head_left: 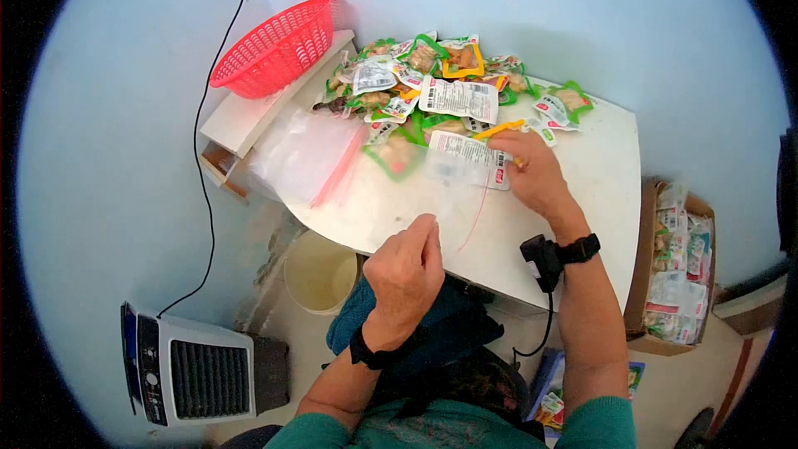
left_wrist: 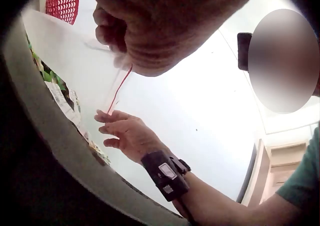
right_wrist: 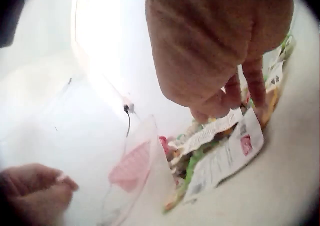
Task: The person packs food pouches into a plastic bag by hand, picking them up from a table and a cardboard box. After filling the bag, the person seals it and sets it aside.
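My left hand [head_left: 405, 270] pinches the edge of a clear plastic zip bag [left_wrist: 95, 68] with a thin red line along its mouth; the bag spreads over the front of the packets. The right hand [head_left: 536, 176] reaches over the pile, its fingers bent and spread apart from the thumb. In the right wrist view its fingertips are right at a yellow-edged food packet [right_wrist: 271, 108], beside a white-backed packet [right_wrist: 227, 158] printed with text. Another white-backed packet [head_left: 460, 100] lies higher on the heap of green- and yellow-edged snack packets [head_left: 421, 56].
A stack of clear zip bags [head_left: 299, 150] lies at the table's left. Behind it, a red plastic basket [head_left: 278, 48] sits on a white box-like stand [head_left: 237, 122]. A bucket [head_left: 320, 270] stands below the table edge. At the right is a cardboard box [head_left: 644, 258] of packets.
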The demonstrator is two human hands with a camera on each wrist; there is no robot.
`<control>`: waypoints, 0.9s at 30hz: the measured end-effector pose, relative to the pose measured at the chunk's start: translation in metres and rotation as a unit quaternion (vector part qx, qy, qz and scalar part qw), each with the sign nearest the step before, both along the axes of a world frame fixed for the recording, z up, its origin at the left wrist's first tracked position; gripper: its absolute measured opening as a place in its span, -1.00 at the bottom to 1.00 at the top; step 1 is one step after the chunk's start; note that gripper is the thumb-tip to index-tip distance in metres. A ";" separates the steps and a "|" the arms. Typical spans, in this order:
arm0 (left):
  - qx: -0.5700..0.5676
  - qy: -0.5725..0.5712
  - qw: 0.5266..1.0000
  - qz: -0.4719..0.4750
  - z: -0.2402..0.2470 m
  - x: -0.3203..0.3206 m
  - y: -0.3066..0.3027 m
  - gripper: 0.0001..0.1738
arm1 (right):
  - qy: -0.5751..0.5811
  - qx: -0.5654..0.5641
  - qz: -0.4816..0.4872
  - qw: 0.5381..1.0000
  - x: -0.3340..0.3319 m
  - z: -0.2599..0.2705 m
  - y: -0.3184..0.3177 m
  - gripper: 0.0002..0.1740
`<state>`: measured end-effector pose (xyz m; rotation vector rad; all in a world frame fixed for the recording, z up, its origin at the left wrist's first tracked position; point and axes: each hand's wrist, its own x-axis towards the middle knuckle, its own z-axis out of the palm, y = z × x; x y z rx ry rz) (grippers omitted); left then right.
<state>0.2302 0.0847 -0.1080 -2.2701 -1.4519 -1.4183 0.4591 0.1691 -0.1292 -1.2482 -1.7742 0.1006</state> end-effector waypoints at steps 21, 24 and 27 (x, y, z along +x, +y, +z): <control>-0.012 -0.102 0.995 -0.012 0.010 -0.008 0.001 -0.91 | -0.272 -0.119 -0.006 0.955 -0.004 0.041 -0.088 -0.78; -0.015 -0.104 0.994 -0.013 0.009 -0.005 0.002 -0.91 | -0.343 -0.212 -0.042 0.914 0.022 0.041 -0.111 -0.74; -0.015 -0.096 0.995 -0.023 0.006 -0.002 0.001 -0.91 | -0.395 -0.198 -0.142 0.886 0.019 0.043 -0.132 -0.75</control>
